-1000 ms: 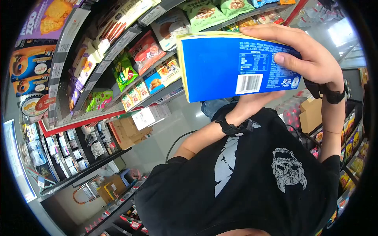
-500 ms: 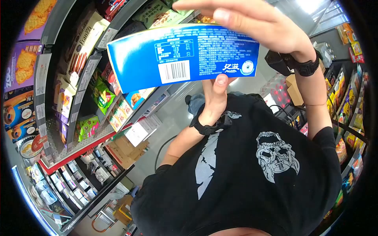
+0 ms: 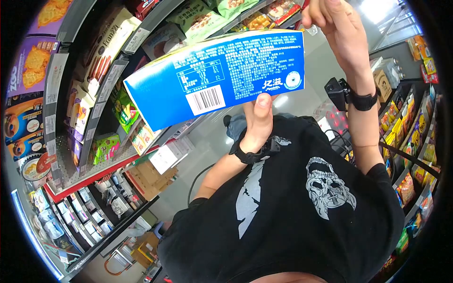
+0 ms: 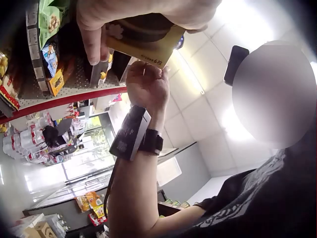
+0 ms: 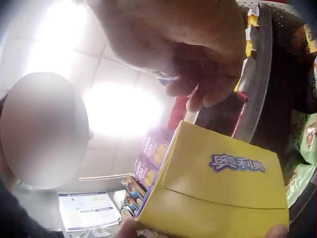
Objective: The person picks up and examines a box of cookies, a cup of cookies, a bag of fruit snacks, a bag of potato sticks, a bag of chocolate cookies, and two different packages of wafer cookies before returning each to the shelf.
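My left hand (image 3: pixel 257 115) grips a blue and yellow Oreo biscuit box (image 3: pixel 170 101) from below, its thumb on the printed blue side. The barcode and nutrition table face the camera. In the right wrist view, the box's yellow end (image 5: pixel 223 183) shows the brand name. Apart from the box at the upper right, my right hand (image 3: pixel 337 30) has its fingers curled. Its fingertips pinch a small shiny scrap of clear film (image 5: pixel 166 78) with a blue bit. In the left wrist view, the left fingers (image 4: pixel 93 47) lie over the box above the right fist.
Shelves of packaged snacks (image 3: pixel 196 21) stand just behind and left of the box. Another snack rack (image 3: pixel 410 137) runs along the right. A cable (image 3: pixel 200 177) hangs near the left arm. Below the left shelf are cardboard boxes (image 3: pixel 148 174).
The right hand has come off the box and drawn away to the upper right, its fingers now curled. The box, still in the left hand, has shifted left in the head view and tilted.
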Available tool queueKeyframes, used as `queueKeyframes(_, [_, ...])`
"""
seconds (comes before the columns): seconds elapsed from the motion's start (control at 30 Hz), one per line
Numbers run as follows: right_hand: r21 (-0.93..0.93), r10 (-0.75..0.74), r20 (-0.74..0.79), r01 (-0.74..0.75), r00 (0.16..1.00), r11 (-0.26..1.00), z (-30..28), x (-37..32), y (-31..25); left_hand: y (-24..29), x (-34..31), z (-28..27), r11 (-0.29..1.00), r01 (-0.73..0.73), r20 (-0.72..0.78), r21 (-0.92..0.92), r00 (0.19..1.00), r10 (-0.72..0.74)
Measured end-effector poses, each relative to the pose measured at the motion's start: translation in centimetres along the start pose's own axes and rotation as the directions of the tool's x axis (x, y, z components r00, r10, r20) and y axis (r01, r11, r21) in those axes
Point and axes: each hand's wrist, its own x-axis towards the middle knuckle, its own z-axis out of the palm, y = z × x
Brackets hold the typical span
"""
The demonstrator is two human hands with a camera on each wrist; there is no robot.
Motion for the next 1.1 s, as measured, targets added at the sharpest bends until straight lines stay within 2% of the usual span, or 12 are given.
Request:
queueKeyframes(0.07, [0.105,-0.025,-0.043,0.030,0.999,0.994,-0.2,-0.3,0.7,-0.5,-0.1,-0.5,0.999,-0.025,0.004,0.040,1.000,0.025])
queueKeyframes(0.13, [0.246,-0.059,0.179,0.014,0.982,0.969,-0.7,-0.3,1.2,-1.4,-0.2,-1.3,0.995,-0.066,0.003,0.075,0.998,0.066])
queueKeyframes(0.17, [0.041,-0.066,0.021,0.065,0.998,0.997,-0.1,-1.0,1.4,-1.7,-0.3,-1.5,0.992,-0.091,-0.010,0.089,0.996,0.092])
queueKeyframes(0.33, [0.025,0.068,-0.098,-0.066,0.993,0.998,-0.1,-2.1,2.0,-1.6,-0.3,-1.8,0.996,-0.057,0.030,0.073,0.998,0.055])
queueKeyframes(0.47, [-0.003,0.164,-0.132,-0.166,0.978,0.986,0.6,-2.4,1.9,-0.8,-0.3,-0.2,0.988,-0.151,-0.031,0.039,0.988,0.153])
queueKeyframes(0.53, [0.041,0.140,-0.235,-0.134,0.962,0.990,3.0,-2.1,0.7,0.2,-0.1,-0.4,0.968,-0.106,-0.005,0.229,0.994,0.111])
queueKeyframes(0.67, [-0.106,0.038,-0.028,-0.040,0.999,0.994,-0.6,-2.8,3.0,0.4,-0.1,0.3,0.987,-0.100,0.003,0.127,0.995,0.100])
queueKeyframes(0.77, [0.055,0.133,0.131,-0.141,0.982,0.988,-1.9,-3.3,4.1,0.1,-0.2,-0.4,0.992,-0.052,0.039,0.112,0.998,0.048])
queueKeyframes(0.87, [-0.052,0.272,-0.083,-0.276,0.959,0.960,0.3,-3.4,3.3,0.3,-0.4,-0.1,0.984,-0.100,-0.034,0.145,0.994,0.106])
queueKeyframes(0.9, [-0.037,0.281,-0.091,-0.285,0.955,0.958,1.1,-3.4,2.8,-0.2,-0.5,-1.0,0.976,-0.012,-0.010,0.215,1.000,0.015])
queueKeyframes(1.0, [-0.067,0.211,0.095,-0.206,0.973,0.976,-1.7,-3.7,4.4,-0.7,-0.3,-0.5,0.993,-0.105,-0.032,0.063,0.994,0.107])
queueKeyframes(1.1, [0.056,0.251,0.062,-0.255,0.966,0.965,-2.3,-3.6,4.2,-1.3,-0.5,-0.9,0.996,-0.084,-0.024,0.041,0.996,0.085])
